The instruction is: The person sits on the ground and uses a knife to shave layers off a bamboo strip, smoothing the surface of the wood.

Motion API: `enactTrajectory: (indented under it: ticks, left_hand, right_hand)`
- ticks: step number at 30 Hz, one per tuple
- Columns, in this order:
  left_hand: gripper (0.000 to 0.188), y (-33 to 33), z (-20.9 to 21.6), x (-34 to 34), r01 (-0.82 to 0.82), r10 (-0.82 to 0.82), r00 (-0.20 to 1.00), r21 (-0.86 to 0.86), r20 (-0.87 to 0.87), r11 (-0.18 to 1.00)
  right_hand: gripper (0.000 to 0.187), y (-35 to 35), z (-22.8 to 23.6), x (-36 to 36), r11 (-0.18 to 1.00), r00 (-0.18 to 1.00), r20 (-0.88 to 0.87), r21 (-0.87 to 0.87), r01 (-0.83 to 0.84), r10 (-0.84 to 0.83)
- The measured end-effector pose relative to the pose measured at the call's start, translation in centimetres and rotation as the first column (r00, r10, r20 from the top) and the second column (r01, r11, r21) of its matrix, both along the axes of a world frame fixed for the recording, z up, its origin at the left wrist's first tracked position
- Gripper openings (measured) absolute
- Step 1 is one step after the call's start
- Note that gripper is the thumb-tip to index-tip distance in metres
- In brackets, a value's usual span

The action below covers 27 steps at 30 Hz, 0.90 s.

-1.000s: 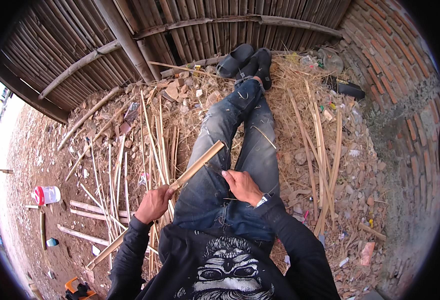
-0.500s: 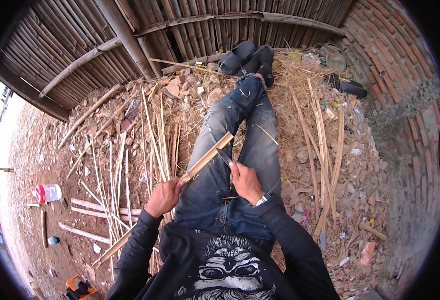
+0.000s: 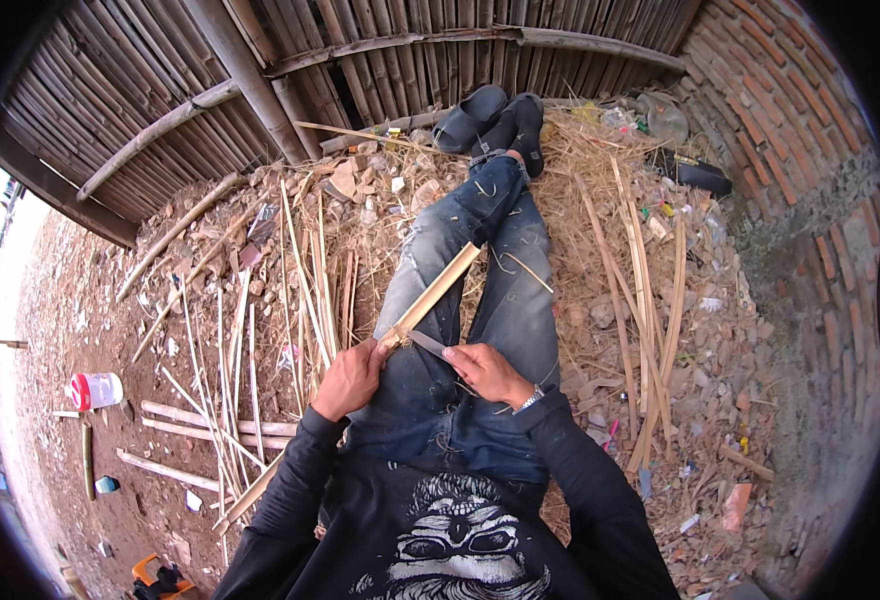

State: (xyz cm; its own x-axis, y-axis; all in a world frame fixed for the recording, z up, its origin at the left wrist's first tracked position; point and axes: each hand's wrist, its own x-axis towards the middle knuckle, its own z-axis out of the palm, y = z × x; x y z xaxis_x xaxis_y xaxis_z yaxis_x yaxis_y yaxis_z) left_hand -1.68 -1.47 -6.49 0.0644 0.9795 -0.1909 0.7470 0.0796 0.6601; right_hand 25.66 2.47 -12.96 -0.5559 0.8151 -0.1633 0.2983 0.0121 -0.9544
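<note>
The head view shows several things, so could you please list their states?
Left hand: closed on the bamboo strip.
Right hand: closed on the knife.
Bamboo strip: held, slanting over the jeans.
Knife: blade bare, tip near the strip.
Jeans: worn, faded.
Tub: upright or tipped, cannot tell.
Wristband: on the right wrist.

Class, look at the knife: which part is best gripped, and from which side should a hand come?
Probably the butt end, from the right, as the right hand holds it. The knife's bare blade points left toward the bamboo strip and the left hand, so fingers should stay behind it. The grip itself is hidden inside the fist.
</note>
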Motion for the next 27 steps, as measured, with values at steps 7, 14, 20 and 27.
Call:
enactTrajectory:
  ticks: [7, 14, 20, 27]
  left_hand:
    - [0.035, -1.0, 0.3, 1.1, -0.042, 0.053, 0.989, 0.087, -0.136, 0.995]
    - [0.027, -1.9, 2.0, 4.2, 0.021, 0.046, 0.966, 0.254, -0.255, 0.967]
    - [0.027, -1.9, 0.7, 4.0, 0.012, 0.056, 0.969, 0.270, -0.242, 0.963]
    - [0.035, 0.0, 0.4, 1.8, -0.178, 0.202, 0.969, 0.161, -0.143, 0.971]
  right_hand:
    - [0.048, 0.2, 0.5, 0.3, 0.922, 0.926, -0.047, -0.126, 0.366, -0.374]
    - [0.039, -0.4, 5.1, -3.9, 0.893, 0.893, -0.139, 0.090, 0.442, -0.428]
    - [0.031, 0.0, 3.2, -4.8, 0.878, 0.913, -0.096, 0.250, 0.407, -0.396]
    - [0.032, -2.9, 6.7, -2.8, 0.901, 0.959, 0.032, 0.351, 0.253, -0.282]
